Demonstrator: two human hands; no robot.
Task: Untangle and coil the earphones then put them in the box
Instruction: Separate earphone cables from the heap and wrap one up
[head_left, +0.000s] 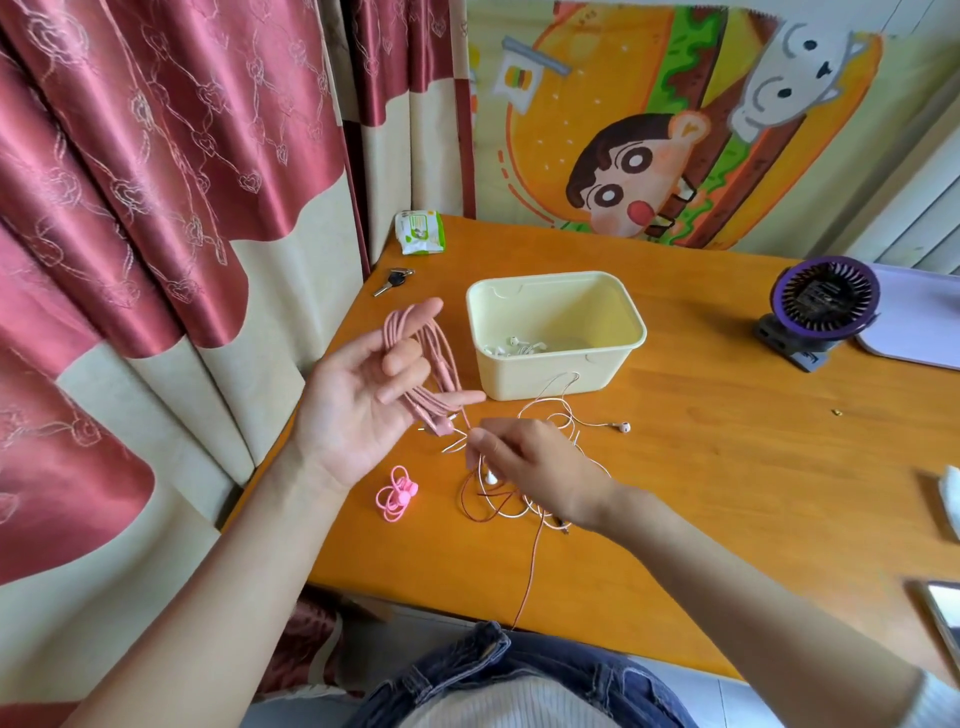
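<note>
Looking down on a glossy orange wooden table (727, 467), shoved against red satin curtains (130, 182) stitched with hearts, with a cartoon burger cloth (675, 130) behind.

Sitting mid-table, a pale yellow plastic box (613, 369), rectangular, round-cornered, open-topped, with white earbuds (519, 345) lying in its bottom.

Just left of the box and lifted above the wood: left hand (358, 415), palm up, outer fingers spread, middle ones curled over a pink earphone cable (434, 358) wound in long matte loops. Below it, right hand (535, 467), knuckles up, thumb and forefinger pinching the loose tail of that same cable.

Under and around that hand, a tangle of thin cords (550, 410), white and dark red, sprawled on the wood, with a white bud (623, 427) out to the right. Near the table's left edge, a bright pink rubbery coil (396, 493), already bundled.

Farther back, metal keys (393, 280) and a green-and-white wipes packet (420, 232), print too small to read. Off right, a purple round fan (823, 306) beside a lilac tray (919, 322).
</note>
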